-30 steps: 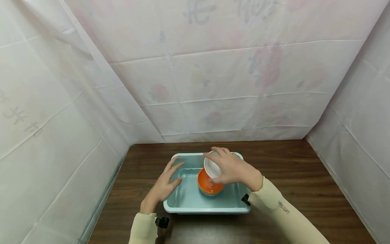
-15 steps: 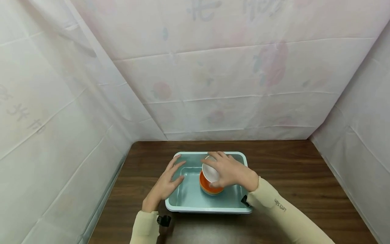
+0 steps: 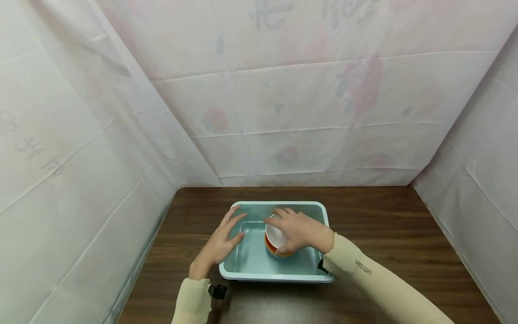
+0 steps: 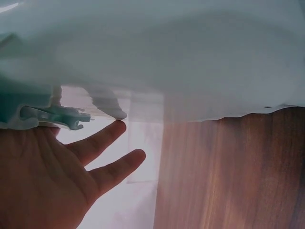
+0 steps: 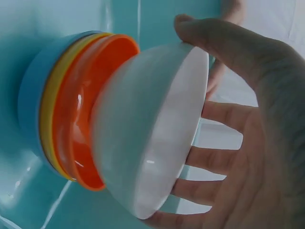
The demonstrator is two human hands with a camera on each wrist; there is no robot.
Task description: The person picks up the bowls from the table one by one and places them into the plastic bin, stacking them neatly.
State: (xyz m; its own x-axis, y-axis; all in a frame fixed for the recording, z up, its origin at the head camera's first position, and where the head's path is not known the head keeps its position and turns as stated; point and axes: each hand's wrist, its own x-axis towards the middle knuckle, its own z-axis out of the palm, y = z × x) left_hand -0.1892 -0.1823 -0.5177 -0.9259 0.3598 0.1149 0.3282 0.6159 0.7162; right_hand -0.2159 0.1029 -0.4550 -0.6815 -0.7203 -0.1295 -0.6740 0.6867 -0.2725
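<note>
My right hand (image 3: pixel 303 229) holds a white bowl (image 5: pixel 133 109) by its rim, thumb on one side and fingers spread along the other. The bowl sits tilted into the mouth of an orange bowl (image 5: pixel 81 157). Below that, a yellow bowl (image 5: pixel 46 109) and a blue bowl (image 5: pixel 33 90) make up the rest of the nested stack. The stack stands inside a light blue tub (image 3: pixel 275 277). At the tub's left rim is my left hand (image 3: pixel 218 245), fingers spread and fairly straight, holding nothing. In the left wrist view the pale tub wall fills the upper part.
A dark wood table (image 3: pixel 372 234) carries the tub. White printed sheets hang as a back wall (image 3: pixel 299 112) and side walls around it. A small black wrist camera (image 3: pixel 218 292) is strapped at the left cuff.
My right hand has lowered the white bowl and moved slightly left, covering more of the orange bowl. The left hand stays at the tub's left rim.
</note>
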